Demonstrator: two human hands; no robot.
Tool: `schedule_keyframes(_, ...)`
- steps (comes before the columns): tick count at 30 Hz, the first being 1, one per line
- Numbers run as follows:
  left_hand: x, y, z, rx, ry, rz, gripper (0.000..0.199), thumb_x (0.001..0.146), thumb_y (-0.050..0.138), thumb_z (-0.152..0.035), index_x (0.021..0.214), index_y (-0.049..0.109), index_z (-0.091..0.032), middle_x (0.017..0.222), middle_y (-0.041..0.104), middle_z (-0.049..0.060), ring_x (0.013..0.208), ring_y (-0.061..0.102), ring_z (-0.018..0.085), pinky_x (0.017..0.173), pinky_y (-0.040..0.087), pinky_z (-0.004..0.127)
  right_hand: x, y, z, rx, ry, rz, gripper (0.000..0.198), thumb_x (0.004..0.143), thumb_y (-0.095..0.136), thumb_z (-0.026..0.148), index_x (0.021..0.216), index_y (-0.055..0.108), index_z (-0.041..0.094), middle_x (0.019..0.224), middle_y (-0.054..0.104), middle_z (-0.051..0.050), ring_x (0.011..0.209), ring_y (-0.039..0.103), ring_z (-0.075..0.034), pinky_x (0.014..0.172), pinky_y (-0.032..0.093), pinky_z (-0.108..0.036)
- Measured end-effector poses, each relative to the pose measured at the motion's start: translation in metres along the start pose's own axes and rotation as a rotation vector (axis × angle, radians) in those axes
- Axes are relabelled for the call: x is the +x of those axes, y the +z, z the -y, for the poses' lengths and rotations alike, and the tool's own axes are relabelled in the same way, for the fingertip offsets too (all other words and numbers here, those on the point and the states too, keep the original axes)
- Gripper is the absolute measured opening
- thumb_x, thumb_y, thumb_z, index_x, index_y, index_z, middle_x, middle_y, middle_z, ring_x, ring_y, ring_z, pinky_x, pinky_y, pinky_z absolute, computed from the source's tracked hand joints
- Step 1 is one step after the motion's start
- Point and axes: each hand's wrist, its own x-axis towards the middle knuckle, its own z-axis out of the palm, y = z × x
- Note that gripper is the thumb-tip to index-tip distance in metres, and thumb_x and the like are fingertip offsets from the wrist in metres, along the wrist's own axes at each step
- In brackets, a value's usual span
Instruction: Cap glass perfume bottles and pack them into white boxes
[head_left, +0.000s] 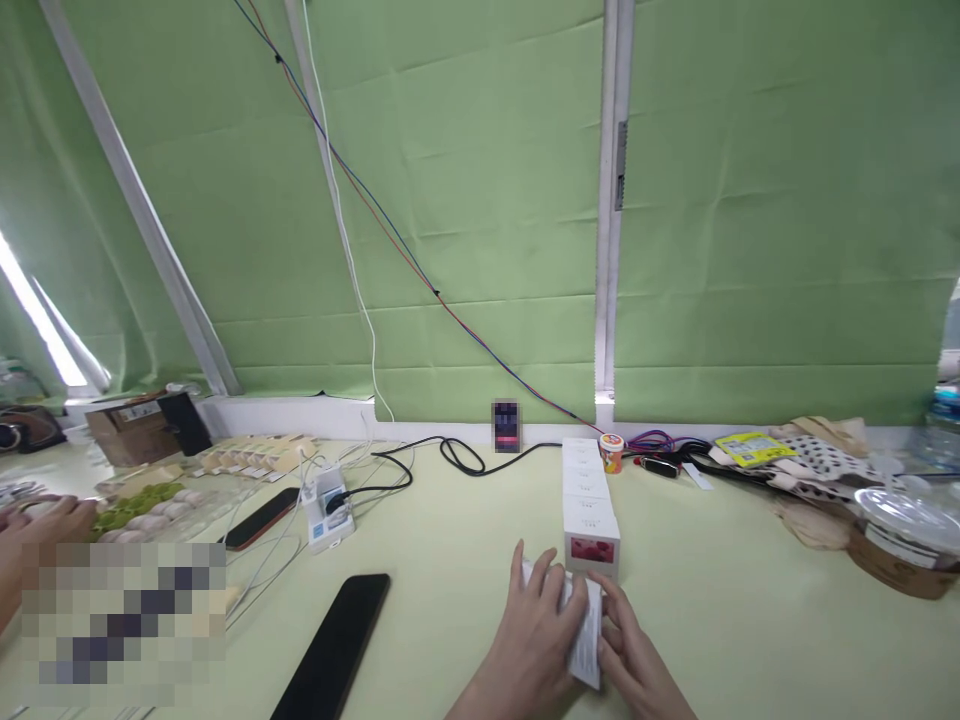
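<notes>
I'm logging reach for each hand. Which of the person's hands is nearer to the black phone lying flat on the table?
Left. The left hand is on the white box, beside the black phone. The right hand holds the box's far side, farther from the phone.

Both hands — left hand [534, 625], right hand [630, 650] — meet at the near edge around a small white paper box [587, 630]. Just beyond it, a row of white cartons [589, 500] runs away toward the far wall. A flat black phone [334, 655] lies to the left — a clear-lidded brown bowl [904, 545] far right.
</notes>
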Motion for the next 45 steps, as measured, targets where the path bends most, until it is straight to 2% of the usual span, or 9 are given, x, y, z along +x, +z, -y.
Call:
schedule_keyframes(3, 0.0, -0.001, -0.002, -0.115, -0.095, -0.012, 0.064, 0.064, 0.072, -0.044, 0.118, 0.05, -0.019, 0.107, 0.057, 0.012, 0.106, 0.05, 0.034, 0.105, 0.02, 0.061, 0.002, 0.001, 0.002, -0.069, -0.007, -0.088, 0.065, 0.086, 0.045, 0.057, 0.14, 0.04, 0.021, 0.116, 0.065, -0.013, 0.098, 0.065, -0.026, 0.086, 0.051, -0.036)
schedule_keyframes(9, -0.011, -0.015, -0.003, -0.671, -0.441, 0.024, 0.089, 0.037, 0.086, -0.054, 0.109, 0.048, -0.017, 0.104, 0.053, 0.009, 0.09, 0.052, 0.027, 0.079, 0.045, 0.037, 0.0, -0.006, 0.024, 0.032, 0.14, -0.127, 0.068, 0.092, 0.031, 0.057, 0.148, 0.018, 0.021, 0.07, 0.06, 0.001, 0.041, 0.058, -0.017, 0.037, 0.046, -0.027)
schedule_keyframes(14, -0.021, -0.017, -0.006, -0.558, -0.429, 0.018, 0.077, 0.043, 0.084, -0.04, 0.109, 0.048, -0.018, 0.104, 0.051, 0.009, 0.092, 0.049, 0.029, 0.08, 0.042, 0.04, -0.009, -0.013, 0.046, -0.41, -0.353, -0.211, 0.034, 0.093, 0.041, 0.047, 0.109, 0.064, 0.028, 0.105, 0.058, -0.009, 0.088, 0.06, -0.023, 0.078, 0.052, -0.036)
schedule_keyframes(17, -0.022, -0.012, -0.008, -0.316, -0.279, -0.013, 0.065, 0.052, 0.075, -0.027, 0.111, 0.049, -0.018, 0.099, 0.053, 0.01, 0.091, 0.049, 0.03, 0.083, 0.038, 0.043, -0.015, -0.012, 0.046, -0.724, -0.481, -0.122, 0.018, 0.089, 0.052, 0.036, 0.093, 0.068, 0.027, 0.094, 0.06, -0.008, 0.081, 0.058, -0.023, 0.07, 0.05, -0.034)
schedule_keyframes(25, -0.02, 0.002, -0.003, -0.009, -0.037, 0.063, 0.062, 0.065, 0.068, -0.042, 0.12, 0.049, -0.02, 0.102, 0.059, 0.014, 0.092, 0.052, 0.033, 0.086, 0.03, 0.047, -0.02, -0.004, 0.018, -0.368, -0.062, -0.078, 0.024, 0.08, 0.06, 0.041, 0.071, 0.064, 0.02, 0.073, 0.055, -0.003, 0.071, 0.059, -0.021, 0.067, 0.052, -0.031)
schedule_keyframes(30, -0.022, 0.003, 0.006, -0.106, -0.097, 0.293, 0.073, 0.058, 0.07, -0.051, 0.12, 0.049, -0.019, 0.109, 0.057, 0.013, 0.098, 0.052, 0.034, 0.09, 0.03, 0.045, -0.031, -0.013, 0.028, 0.068, 0.188, 0.015, 0.035, 0.077, 0.06, 0.05, 0.09, 0.073, 0.02, 0.083, 0.067, -0.007, 0.078, 0.063, -0.025, 0.071, 0.05, -0.035)
schedule_keyframes(34, -0.025, -0.013, 0.019, -0.163, -0.194, 0.395, 0.074, 0.049, 0.075, -0.046, 0.115, 0.053, -0.021, 0.109, 0.056, 0.011, 0.099, 0.052, 0.034, 0.091, 0.032, 0.044, -0.04, -0.03, 0.026, 0.185, 0.315, -0.198, 0.031, 0.069, 0.064, 0.045, 0.085, 0.075, 0.02, 0.08, 0.073, -0.006, 0.082, 0.065, -0.03, 0.072, 0.05, -0.037)
schedule_keyframes(40, -0.032, -0.058, 0.035, -0.383, -0.391, 0.086, 0.064, 0.051, 0.076, -0.028, 0.112, 0.055, -0.023, 0.109, 0.058, 0.008, 0.104, 0.05, 0.032, 0.095, 0.034, 0.045, -0.052, -0.069, 0.02, -0.217, 0.376, -0.478, 0.035, 0.077, 0.05, 0.053, 0.064, 0.063, 0.024, 0.058, 0.065, -0.003, 0.055, 0.059, -0.023, 0.05, 0.046, -0.031)
schedule_keyframes(45, -0.036, -0.053, 0.028, -1.381, -0.661, -0.342, 0.077, 0.057, 0.077, -0.054, 0.122, 0.05, -0.024, 0.126, 0.056, 0.012, 0.117, 0.05, 0.036, 0.096, 0.04, 0.047, -0.054, -0.059, 0.028, -0.722, -0.061, -0.67, 0.037, 0.081, 0.049, 0.059, 0.095, 0.06, 0.026, 0.086, 0.063, -0.009, 0.076, 0.063, -0.028, 0.058, 0.05, -0.035)
